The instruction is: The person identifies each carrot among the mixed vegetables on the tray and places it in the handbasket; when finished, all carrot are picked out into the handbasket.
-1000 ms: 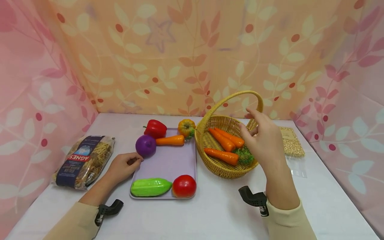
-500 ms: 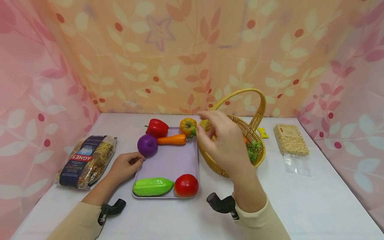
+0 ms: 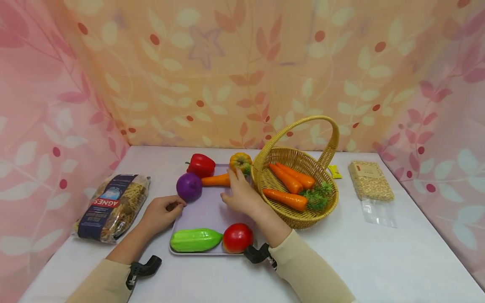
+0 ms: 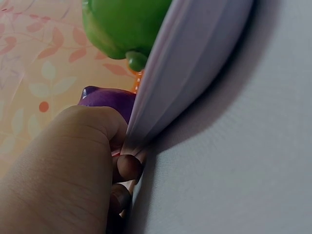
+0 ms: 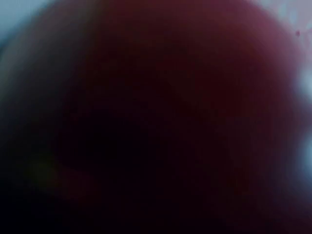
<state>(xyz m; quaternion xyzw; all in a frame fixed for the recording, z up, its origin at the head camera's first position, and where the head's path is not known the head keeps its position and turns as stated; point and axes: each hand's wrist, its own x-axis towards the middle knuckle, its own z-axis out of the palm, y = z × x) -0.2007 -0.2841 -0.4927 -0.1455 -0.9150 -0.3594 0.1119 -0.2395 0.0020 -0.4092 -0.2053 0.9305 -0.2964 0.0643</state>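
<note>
My left hand (image 3: pixel 161 213) holds the left rim of the lilac tray (image 3: pixel 212 209); in the left wrist view its thumb and fingers pinch the tray edge (image 4: pixel 187 68). Over the tray's right side, my right hand (image 3: pixel 242 194) reaches with fingers spread at an orange carrot (image 3: pixel 215 180), hiding part of it. Whether it touches the carrot cannot be told. Around that carrot are a purple onion-like vegetable (image 3: pixel 189 187), a red bell pepper (image 3: pixel 201 165) and a small yellow-orange pumpkin (image 3: pixel 240 161). A green ridged vegetable (image 3: pixel 195 240) and a tomato (image 3: pixel 237 238) lie at the tray's near end.
A wicker basket (image 3: pixel 295 221) with a tall handle stands right of the tray, holding several carrots (image 3: pixel 286 199). Behind it lies a small yellow packet (image 3: pixel 335 171). A bag of grain (image 3: pixel 370 181) is farther right; an AGNESI-style pasta bag (image 3: pixel 113 208) lies at left.
My right hand has moved left and down from above the basket to the carrot on the tray. The left hand keeps its place at the tray's rim.
</note>
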